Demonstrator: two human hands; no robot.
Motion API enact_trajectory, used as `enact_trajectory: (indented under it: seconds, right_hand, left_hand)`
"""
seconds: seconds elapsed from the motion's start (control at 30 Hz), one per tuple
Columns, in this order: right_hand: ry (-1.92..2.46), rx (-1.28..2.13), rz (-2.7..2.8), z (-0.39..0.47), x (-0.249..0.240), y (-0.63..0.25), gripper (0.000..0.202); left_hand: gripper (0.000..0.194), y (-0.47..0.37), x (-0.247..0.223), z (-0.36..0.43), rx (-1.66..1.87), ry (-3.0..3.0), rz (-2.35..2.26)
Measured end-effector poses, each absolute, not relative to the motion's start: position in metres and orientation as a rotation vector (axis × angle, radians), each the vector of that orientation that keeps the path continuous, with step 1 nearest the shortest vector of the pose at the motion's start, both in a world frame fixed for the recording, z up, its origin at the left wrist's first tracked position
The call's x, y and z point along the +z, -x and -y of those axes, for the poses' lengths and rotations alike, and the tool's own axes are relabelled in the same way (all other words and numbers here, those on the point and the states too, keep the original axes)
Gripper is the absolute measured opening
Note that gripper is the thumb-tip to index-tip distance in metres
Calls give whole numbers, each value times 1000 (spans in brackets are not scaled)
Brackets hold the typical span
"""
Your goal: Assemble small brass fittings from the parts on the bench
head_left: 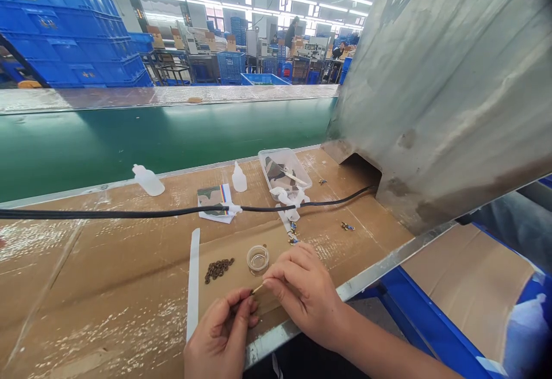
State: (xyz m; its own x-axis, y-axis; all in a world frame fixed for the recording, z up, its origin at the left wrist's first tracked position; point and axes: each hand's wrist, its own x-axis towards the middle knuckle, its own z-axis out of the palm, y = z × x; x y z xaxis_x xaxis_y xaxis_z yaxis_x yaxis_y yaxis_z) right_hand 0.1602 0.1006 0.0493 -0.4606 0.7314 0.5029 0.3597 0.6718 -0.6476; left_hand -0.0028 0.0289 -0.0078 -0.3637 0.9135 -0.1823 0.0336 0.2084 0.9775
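Near the front edge of the bench, my left hand (pixel 225 326) is closed in a pinch on a small dark piece, mostly hidden by the fingertips. Between the thumb and forefinger of my right hand (pixel 305 291) is a thin pale wooden stick (pixel 257 288), its tip at the piece in the left fingers. Just beyond the hands stands a small clear round cup (pixel 258 260). To its left lies a loose pile of small dark brown ring-like pieces (pixel 219 270) on a cardboard sheet. Small blue-and-gold parts (pixel 293 230) lie past my right hand.
A black cable (pixel 172 214) crosses the bench. Behind it stand white squeeze bottles (pixel 149 181), a camouflage-patterned piece (pixel 212 199) and a clear plastic tub (pixel 284 172). A green conveyor belt (pixel 194 129) runs beyond. At right rises a large metal housing (pixel 440 91); blue crates (pixel 73 34) are stacked far left.
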Motion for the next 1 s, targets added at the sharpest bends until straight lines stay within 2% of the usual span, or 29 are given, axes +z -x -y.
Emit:
enact_trajectory:
  seconds: [0.47,1.0]
  right_hand:
    - [843,565,2039,-103,53,-163,12]
    - [986,360,2121,-125,40,-158,17]
  left_hand:
    - [40,1,-1,-31,1305,-884,-1657]
    - [40,0,-2,-32,1308,-878,-1686]
